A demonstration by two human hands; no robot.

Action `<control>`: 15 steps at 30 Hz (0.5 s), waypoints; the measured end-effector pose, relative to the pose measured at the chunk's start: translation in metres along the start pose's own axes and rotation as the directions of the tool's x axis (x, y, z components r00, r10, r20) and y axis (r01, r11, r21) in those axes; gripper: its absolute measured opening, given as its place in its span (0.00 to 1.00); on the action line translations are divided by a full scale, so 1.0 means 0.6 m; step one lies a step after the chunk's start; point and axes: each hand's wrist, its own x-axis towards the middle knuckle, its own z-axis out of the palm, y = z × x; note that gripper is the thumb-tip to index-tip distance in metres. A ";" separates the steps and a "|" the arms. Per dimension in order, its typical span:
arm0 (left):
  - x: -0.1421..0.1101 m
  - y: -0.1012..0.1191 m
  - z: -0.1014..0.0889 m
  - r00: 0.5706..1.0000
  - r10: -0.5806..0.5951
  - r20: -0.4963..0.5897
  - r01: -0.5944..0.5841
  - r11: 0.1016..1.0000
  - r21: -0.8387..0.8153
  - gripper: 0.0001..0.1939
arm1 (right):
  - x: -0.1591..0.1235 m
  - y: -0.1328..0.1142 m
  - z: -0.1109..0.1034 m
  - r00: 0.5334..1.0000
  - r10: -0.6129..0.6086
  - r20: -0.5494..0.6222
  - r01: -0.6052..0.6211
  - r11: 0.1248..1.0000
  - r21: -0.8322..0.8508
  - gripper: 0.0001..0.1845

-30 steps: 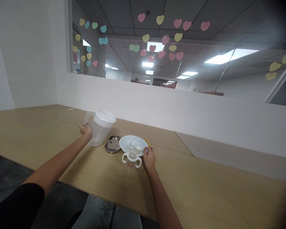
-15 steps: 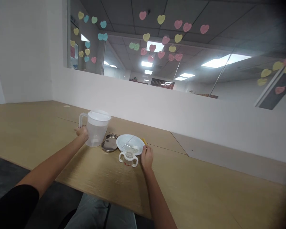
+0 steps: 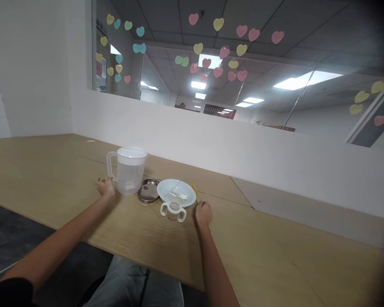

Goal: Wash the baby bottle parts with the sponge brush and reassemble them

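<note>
A clear plastic pitcher point(image 3: 129, 175) with a white lid stands upright, its handle on the left. Just below that handle is my left hand point(image 3: 105, 186), apart from it, fingers loosely bent and spread with nothing in them. My right hand point(image 3: 204, 213) is curled beside the lower end of a slim yellow object point(image 3: 194, 189) at the plate's right edge; blur hides whether its fingers touch anything. In front of the white plate point(image 3: 161, 194) stands a small clear bottle with two white handles point(image 3: 173, 209). Pale bits point(image 3: 181, 197) lie on the plate.
A round metal dish point(image 3: 148, 190) sits between pitcher and plate on the wooden table point(image 3: 275, 247). The front edge of the table runs above my legs. Behind it rises a white wall point(image 3: 185, 132) with a window holding heart-shaped notes.
My left hand has let go of the pitcher's handle and dropped slightly down and left. My right hand has moved right and toward me, showing more of the yellow object.
</note>
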 end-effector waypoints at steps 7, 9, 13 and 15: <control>-0.130 0.022 0.050 0.784 0.169 0.598 -0.211 0.977 0.001 0.17 | -0.001 0.010 0.004 0.991 -0.063 0.114 0.072 0.994 -0.078 0.12; -0.161 0.043 0.087 0.577 0.169 0.799 -0.282 0.959 0.001 0.17 | -0.002 0.009 0.003 0.991 -0.058 0.122 0.068 0.995 -0.077 0.12; -0.206 0.079 0.157 0.259 0.121 0.958 -0.481 0.877 0.019 0.15 | -0.001 0.007 -0.003 0.996 -0.015 0.093 0.018 0.999 -0.034 0.15; -0.218 0.089 0.186 0.150 0.070 0.986 -0.588 0.808 0.032 0.13 | -0.001 0.007 -0.006 0.997 0.011 0.073 -0.011 1.000 0.008 0.16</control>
